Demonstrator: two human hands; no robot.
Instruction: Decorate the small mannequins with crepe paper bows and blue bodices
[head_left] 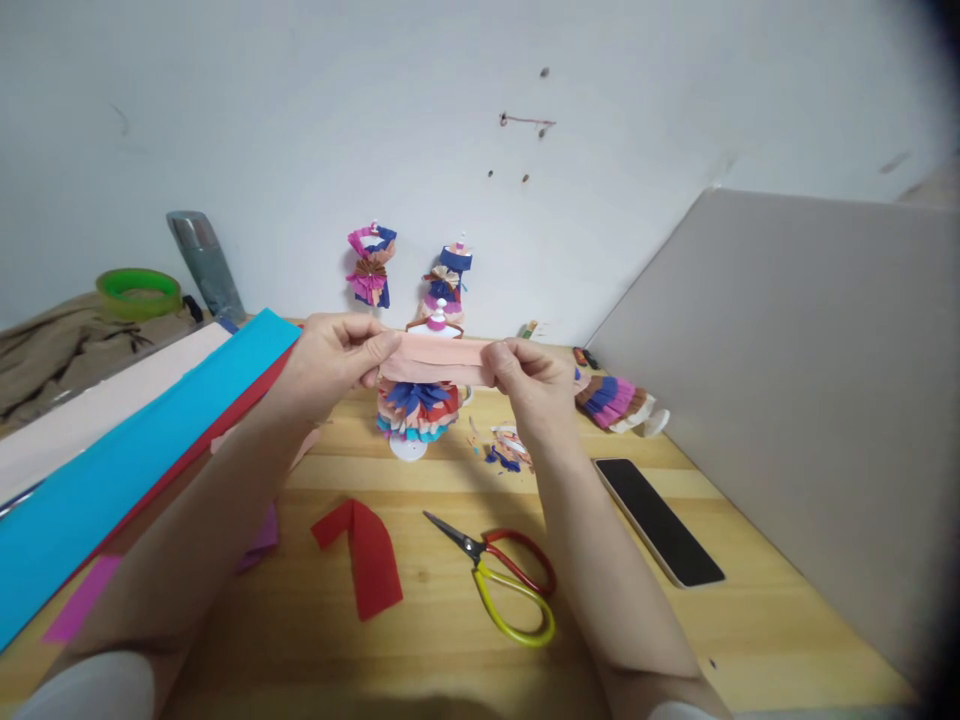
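Note:
A folded strip of pale pink crepe paper (442,358) stretches level between my two hands. My left hand (339,350) pinches its left end between thumb and fingers. At the other end, the thumb and fingers of my right hand (532,375) are closed on it. Just behind the strip stands a small dress form (418,410) with a ruffled paper skirt in blue, red, peach and turquoise; the strip hides its middle. Below my hands, a red paper strip (375,565) lies bent on the wooden table (442,670), beside scissors (487,570) with red and yellow handles.
Two decorated dress forms (371,265) stand by the wall; another (619,402) lies at right. Paper scraps (510,450) lie mid-table. A phone (660,522) rests near the grey panel (810,380). Blue paper (142,470), green tape (139,290) and a bottle (204,262) are at left.

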